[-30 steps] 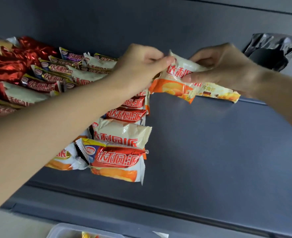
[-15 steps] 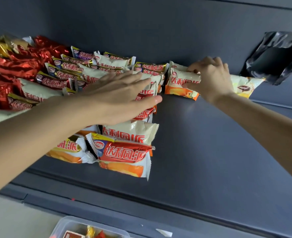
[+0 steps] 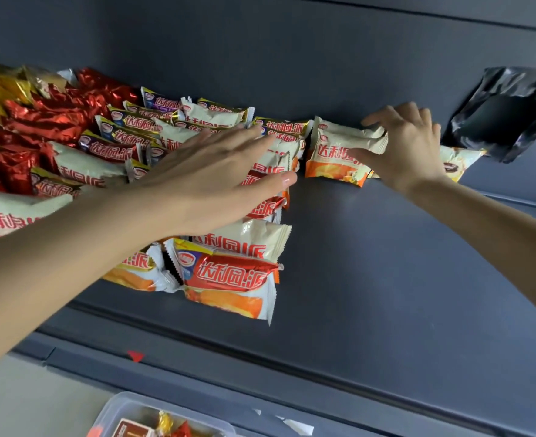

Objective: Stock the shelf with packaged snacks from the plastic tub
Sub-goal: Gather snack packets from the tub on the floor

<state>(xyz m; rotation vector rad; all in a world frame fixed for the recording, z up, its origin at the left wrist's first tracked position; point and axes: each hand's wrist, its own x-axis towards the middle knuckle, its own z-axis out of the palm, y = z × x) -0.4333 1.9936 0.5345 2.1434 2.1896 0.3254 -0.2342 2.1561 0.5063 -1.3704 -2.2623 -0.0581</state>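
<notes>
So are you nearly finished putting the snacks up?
Roughly halfway, I'd guess. Done: red foil packets and cream-and-orange snack packets cover the left of the dark grey shelf. In hand: the right hand grips another cream-and-orange packet at the back; the left hand lies flat on the pile. Left: the clear plastic tub holds more snacks.

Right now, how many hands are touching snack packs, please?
2: the left hand lies flat on the main pile; the right hand grips the cream-and-orange pack beside it.

The left hand (image 3: 216,178) released the cream-and-orange packet (image 3: 332,159) and flattened; the packet now sits just beyond it, under the right hand (image 3: 408,149).
</notes>
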